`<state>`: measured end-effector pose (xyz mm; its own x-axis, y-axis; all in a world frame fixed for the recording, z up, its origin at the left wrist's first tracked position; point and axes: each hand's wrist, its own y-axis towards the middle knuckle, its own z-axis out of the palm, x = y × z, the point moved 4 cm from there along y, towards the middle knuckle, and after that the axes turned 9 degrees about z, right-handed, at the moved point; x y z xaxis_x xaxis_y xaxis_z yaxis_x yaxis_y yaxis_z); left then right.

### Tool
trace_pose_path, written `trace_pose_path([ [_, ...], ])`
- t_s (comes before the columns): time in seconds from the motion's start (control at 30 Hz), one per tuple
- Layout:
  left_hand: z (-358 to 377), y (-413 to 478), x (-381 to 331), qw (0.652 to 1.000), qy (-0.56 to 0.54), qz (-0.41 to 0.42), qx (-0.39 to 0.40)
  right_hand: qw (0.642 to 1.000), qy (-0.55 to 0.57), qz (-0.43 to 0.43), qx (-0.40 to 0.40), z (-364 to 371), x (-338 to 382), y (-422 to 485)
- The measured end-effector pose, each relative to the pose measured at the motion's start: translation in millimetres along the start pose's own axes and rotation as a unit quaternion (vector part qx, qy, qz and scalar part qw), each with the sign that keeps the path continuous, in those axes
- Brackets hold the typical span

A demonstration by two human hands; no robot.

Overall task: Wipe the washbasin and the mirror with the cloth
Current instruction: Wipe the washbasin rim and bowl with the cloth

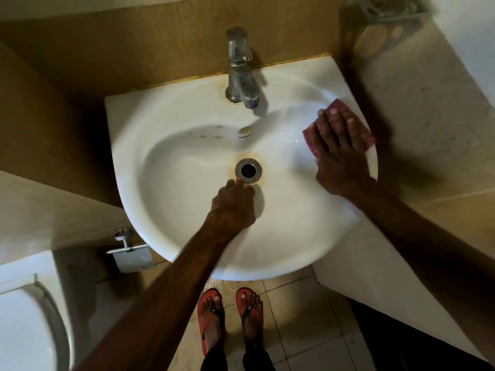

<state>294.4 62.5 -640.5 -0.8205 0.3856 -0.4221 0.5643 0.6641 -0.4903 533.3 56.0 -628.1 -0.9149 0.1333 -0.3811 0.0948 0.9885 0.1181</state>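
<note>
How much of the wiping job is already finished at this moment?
Done: little that shows; brown stains ring the drain and the base of the tap. In hand: the right hand presses the pink cloth flat on the right rim of the washbasin, while the left hand touches the bowl beside the drain. Left: the bowl, the stains, and the mirror, which is out of view.

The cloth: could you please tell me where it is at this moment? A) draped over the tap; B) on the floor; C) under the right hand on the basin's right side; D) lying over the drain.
C: the right hand lies flat on the red cloth, pressing it to the right side of the washbasin.
</note>
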Motion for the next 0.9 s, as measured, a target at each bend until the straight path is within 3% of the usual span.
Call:
trace_pose_path([
  [0.1, 0.5, -2.5, -1.3, 1.000, 0.006, 0.010, -0.007, 1.000, 0.025, -0.015, -0.005, 11.7, 44.9, 2.5],
  [0.27, 0.5, -2.0, 0.0, 1.000, 0.023, 0.017, -0.012, 0.989, 0.126, -0.046, 0.057, 11.1, 117.6, 3.6],
  [0.47, 3.6, 1.9, 3.4, 0.999, 0.034, 0.019, 0.012, 0.971, 0.141, -0.169, 0.100, 18.0, 103.4, 2.3],
  [0.57, 6.1, 4.3, 8.9, 0.999, 0.039, 0.014, 0.025, 0.977, 0.137, -0.113, 0.118, 10.9, 56.5, 11.8],
  [0.73, 10.2, 6.5, 6.9, 0.998, 0.052, 0.002, 0.028, 0.988, 0.144, -0.002, 0.051, -21.0, -17.2, 0.0],
  [0.9, 9.6, 6.7, -12.0, 0.996, 0.092, -0.019, 0.008, 0.978, 0.162, 0.108, 0.079, -44.4, -29.7, -40.0],
])
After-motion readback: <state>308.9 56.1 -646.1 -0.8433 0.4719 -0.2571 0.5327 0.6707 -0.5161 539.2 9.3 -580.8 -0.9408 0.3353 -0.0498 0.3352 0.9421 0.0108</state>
